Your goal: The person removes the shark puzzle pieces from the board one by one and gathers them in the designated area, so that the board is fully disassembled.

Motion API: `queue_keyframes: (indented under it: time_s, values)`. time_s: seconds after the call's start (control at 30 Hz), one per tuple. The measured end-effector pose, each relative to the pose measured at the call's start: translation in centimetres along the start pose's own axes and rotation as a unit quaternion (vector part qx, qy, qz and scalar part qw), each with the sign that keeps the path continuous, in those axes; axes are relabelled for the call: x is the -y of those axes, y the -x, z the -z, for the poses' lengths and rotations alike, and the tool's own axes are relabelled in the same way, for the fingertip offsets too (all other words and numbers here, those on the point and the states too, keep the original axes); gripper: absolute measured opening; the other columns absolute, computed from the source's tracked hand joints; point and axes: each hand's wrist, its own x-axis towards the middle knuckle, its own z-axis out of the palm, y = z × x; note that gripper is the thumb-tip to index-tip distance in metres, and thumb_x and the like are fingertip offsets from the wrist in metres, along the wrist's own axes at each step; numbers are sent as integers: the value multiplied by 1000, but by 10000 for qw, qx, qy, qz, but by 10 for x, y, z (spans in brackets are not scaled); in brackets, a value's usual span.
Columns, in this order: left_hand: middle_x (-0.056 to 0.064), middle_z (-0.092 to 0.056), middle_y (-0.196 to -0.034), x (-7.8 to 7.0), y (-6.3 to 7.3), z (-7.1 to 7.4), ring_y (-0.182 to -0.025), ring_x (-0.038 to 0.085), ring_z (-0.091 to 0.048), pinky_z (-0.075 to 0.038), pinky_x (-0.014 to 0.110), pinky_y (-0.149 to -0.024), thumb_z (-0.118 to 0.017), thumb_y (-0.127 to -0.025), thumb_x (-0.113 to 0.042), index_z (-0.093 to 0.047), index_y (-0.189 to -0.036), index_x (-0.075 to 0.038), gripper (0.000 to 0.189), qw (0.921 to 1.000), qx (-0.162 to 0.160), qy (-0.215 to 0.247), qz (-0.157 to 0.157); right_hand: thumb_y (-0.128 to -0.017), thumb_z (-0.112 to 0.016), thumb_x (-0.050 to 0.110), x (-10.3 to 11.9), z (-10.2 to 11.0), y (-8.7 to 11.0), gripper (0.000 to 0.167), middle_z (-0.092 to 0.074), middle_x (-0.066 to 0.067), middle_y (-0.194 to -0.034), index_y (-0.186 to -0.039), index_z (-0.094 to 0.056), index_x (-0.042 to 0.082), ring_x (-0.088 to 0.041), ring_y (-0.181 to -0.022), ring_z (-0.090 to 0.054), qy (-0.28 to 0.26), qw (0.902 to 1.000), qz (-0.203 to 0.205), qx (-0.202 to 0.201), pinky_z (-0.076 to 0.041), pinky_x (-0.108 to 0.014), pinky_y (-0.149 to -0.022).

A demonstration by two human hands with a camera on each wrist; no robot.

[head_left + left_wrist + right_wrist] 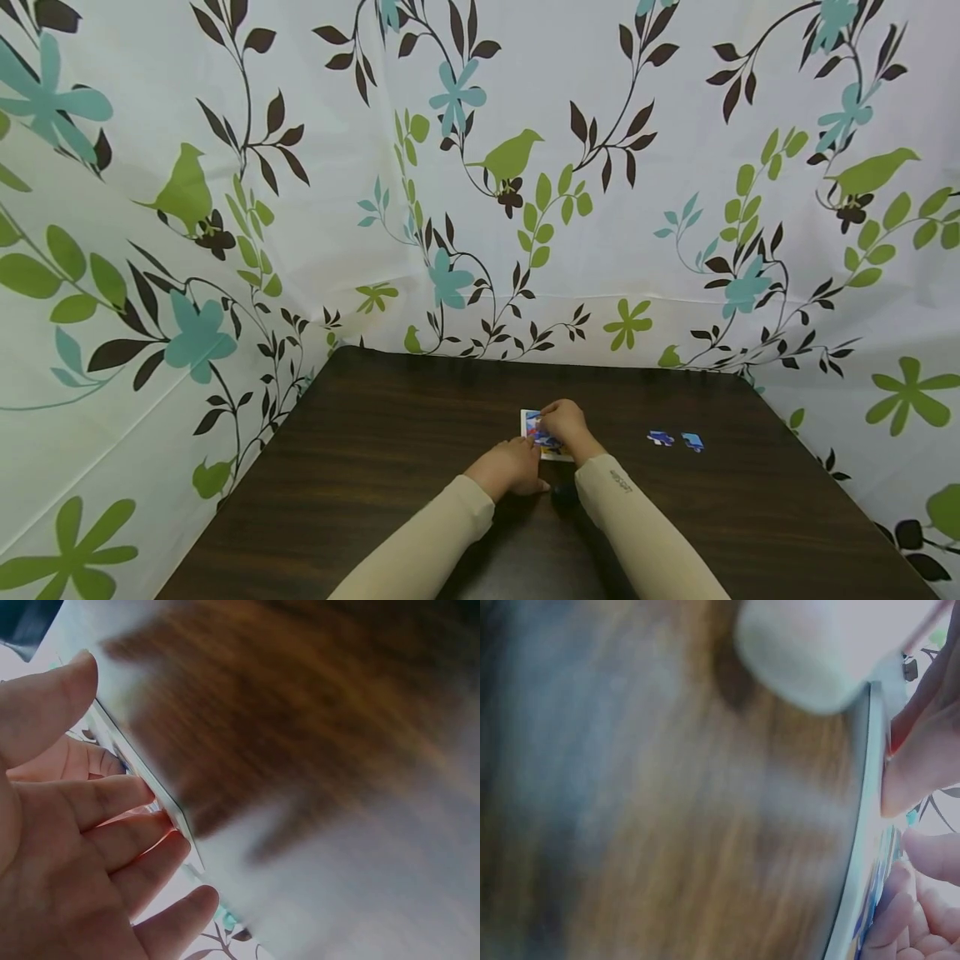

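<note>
On the dark brown wood-grain table (375, 433), we see a white-bordered, rectangular puzzle board with a colourful picture (524, 422). Our left hand (514, 464) touches its edge, grip released, fingers extended. Our right hand (566, 423) bends over it; we cannot tell whether that grip pinches anything. Two small blue jigsaw pieces (661, 437) lie apart, rightward.

One line of small dark lettering (621, 482) noted on the right sleeve (648, 529), run lengthwise near its end. First letters seemingly "Let"; remainder too small to be read with certainty. No other writing made out.
</note>
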Motion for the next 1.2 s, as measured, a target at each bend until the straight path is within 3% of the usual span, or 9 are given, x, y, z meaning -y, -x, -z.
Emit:
queue_keyframes:
  time_s: [0.27, 0.47, 0.67, 0.83, 1.0, 1.2]
  values:
    - [3, -37, -159, 0, 1, 1, -146, 19, -36, -38, 40, -116, -58, -95, -56, -44, -150, -13, 71, 10000, 37, 17, -8, -88, -73, 14, -1, -3, 0, 15, -70, -15, -98, -95, -72, 1, -26, -86, -64, -185, 9997, 41, -156, -54, -38, -73]
    - [1, -37, -160, -1, 2, 1, -147, 19, -36, -37, 39, -116, -59, -94, -56, -44, -150, -15, 71, 10000, 54, 20, 31, -89, -71, 14, -7, 6, -3, 15, -69, -17, -101, -97, -72, 1, -26, -86, -64, -326, 9985, 64, -433, -53, -36, -72]
    - [2, -40, -158, -2, 3, 2, -146, 19, -37, -37, 38, -117, -62, -92, -56, -47, -147, -13, 72, 9999, -48, 47, 129, -89, -69, 11, -31, 37, -9, 23, -69, -20, -100, -107, -67, -4, -25, -81, -66, -591, 9965, -225, -548, -53, -32, -64]
    - [2, -41, -157, -2, 2, 0, -145, 19, -38, -37, 38, -117, -63, -92, -55, -48, -147, -12, 71, 9998, -122, 25, 155, -89, -67, 11, -60, 73, -10, 24, -70, -16, -89, -105, -69, -6, -22, -76, -64, -405, 9965, -307, -657, -48, -28, -60]
    - [3, -42, -156, -3, 2, -2, -145, 20, -39, -38, 37, -116, -63, -91, -55, -49, -145, -11, 71, 9997, -198, -2, 149, -87, -65, 14, -85, 100, -4, 24, -70, -12, -79, -100, -71, -6, -21, -72, -61, -25, 9968, -325, -728, -45, -29, -58]
    - [4, -44, -155, -3, 0, -3, -144, 20, -40, -38, 36, -115, -63, -91, -56, -50, -145, -11, 71, 9996, -220, -66, 137, -83, -64, 12, -103, 109, 0, 16, -64, -1, -64, -84, -74, -1, -17, -61, -55, 86, 9973, -465, -565, -45, -28, -54]
